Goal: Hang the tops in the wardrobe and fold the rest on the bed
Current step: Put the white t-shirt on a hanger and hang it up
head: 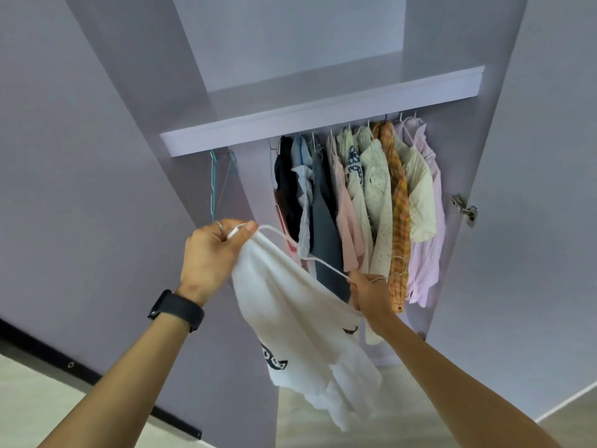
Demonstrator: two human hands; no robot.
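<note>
White top (290,318) on its hanger (326,265) spans left to right; your left hand (211,253) pinches one end, your right hand (371,295) grips the hook end.

1. The white top (300,318) is covering most of the hanger (326,265); only a thin length is showing between the hands.
2. The left hand (213,250) is pinching the top's neck, and its fingertips are hiding behind the cloth.
3. The right hand (371,295) is gripping the hanger's other end with its back to the camera, hiding its fingertips.
4. The shelf (323,121) is hiding the rail; only hook tips are poking out above the hanging clothes (371,195).
5. The black print (274,362) is disappearing into folds, too broken up to read.
6. The bare hangers (213,185) are overlapping, so their number cannot be told.
7. Both forearms are running off the bottom edge.
</note>
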